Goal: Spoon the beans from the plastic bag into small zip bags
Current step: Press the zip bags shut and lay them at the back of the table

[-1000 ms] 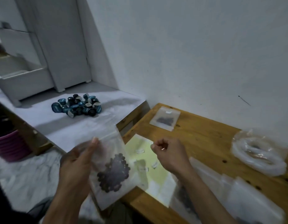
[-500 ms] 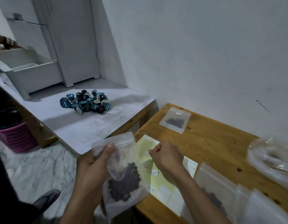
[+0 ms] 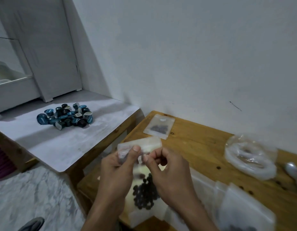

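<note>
My left hand grips the top of a small zip bag holding dark beans, with its thumb on the bag's upper edge. Beside that thumb, my right hand pinches a small white sticker against the bag's front. A second filled small zip bag lies flat near the wall on the wooden table. The rolled-down clear plastic bag sits at the right, with a metal spoon beside it at the frame edge.
More small zip bags lie stacked at the lower right of the table. A pile of blue coffee capsules sits on the white side table to the left. A purple basket stands at the far left.
My right hand left the yellow sticker sheet and came to the bag with a sticker. My left hand raised the bag over the table.
</note>
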`<state>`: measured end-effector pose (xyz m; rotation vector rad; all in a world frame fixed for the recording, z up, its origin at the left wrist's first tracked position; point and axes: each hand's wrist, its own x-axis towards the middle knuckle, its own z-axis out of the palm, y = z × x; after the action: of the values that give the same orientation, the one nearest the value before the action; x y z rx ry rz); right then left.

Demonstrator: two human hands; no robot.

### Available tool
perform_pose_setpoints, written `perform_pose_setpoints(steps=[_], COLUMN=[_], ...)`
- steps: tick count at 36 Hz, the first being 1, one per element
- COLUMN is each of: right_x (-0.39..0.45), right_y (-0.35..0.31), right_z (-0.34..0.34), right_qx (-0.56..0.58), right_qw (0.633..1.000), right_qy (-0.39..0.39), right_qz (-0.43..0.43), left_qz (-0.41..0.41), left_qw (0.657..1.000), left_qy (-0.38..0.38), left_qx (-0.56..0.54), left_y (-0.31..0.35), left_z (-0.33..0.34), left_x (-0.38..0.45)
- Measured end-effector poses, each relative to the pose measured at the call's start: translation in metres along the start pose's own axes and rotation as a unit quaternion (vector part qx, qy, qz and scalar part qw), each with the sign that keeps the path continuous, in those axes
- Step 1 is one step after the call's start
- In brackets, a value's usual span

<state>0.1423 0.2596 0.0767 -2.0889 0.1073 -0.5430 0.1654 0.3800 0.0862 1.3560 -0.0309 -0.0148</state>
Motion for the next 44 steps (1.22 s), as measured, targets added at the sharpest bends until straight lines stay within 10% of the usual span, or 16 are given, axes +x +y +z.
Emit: perform_pose_setpoints(steps=[17,27,44], right_x=[-0.013,0.021,0.130], right_y=[0.020,0.034,0.123], right_z=[-0.056,-0.081,-0.067], right_qx=[0.011,0.233,0.019], right_qw=[0.984,0.953,0.951], right_qy=[0.134,0.094,0.155], right_qz=[0.118,0.171,0.266], left_qz=[0.003,0.019,0.074], left_qw=[0.997,0.983,0.943], left_qy=[-0.075,-0.158,-0.130], left_qx=[0.033,0.093,0.296], left_y=[-0.009,-0.005,-0.070], left_z=[0.055,0.085,0.162], left_x=[-0.008,0.026,0.171])
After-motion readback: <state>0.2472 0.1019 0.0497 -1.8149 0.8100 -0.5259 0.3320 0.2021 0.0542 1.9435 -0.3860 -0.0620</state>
